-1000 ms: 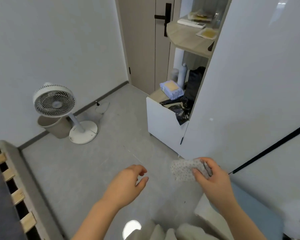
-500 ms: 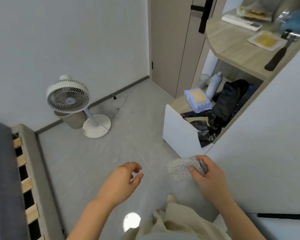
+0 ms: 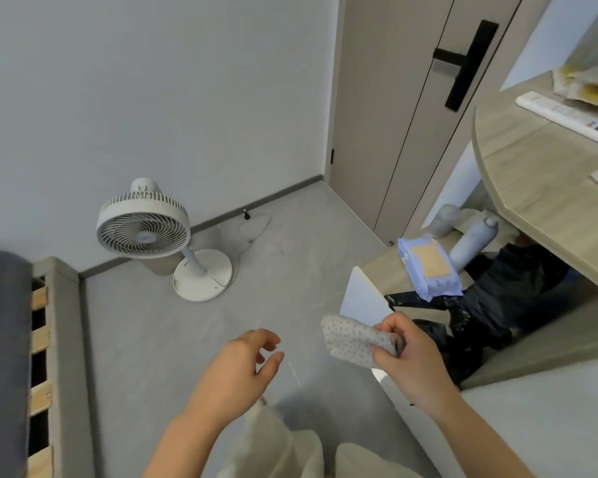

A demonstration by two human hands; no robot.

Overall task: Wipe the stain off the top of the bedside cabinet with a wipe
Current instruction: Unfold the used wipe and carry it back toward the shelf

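Your right hand (image 3: 411, 363) pinches the dotted wipe (image 3: 353, 341) by its right end; the wipe's long axis runs leftward from the grip; your left hand (image 3: 235, 370) hangs beside it, fingers loosely curled, holding nothing; the low cabinet (image 3: 363, 298), likely the target, lies just ahead-right, with the right hand nearer; since half a second ago, cabinet and wipe pack (image 3: 428, 267) loom closer.

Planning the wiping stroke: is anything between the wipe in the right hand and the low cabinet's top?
Nothing hangs between the wipe, pinched by the right hand, and the cabinet top. But black bags, a blue wipe pack and a bottle lie on that top; no stain shows.
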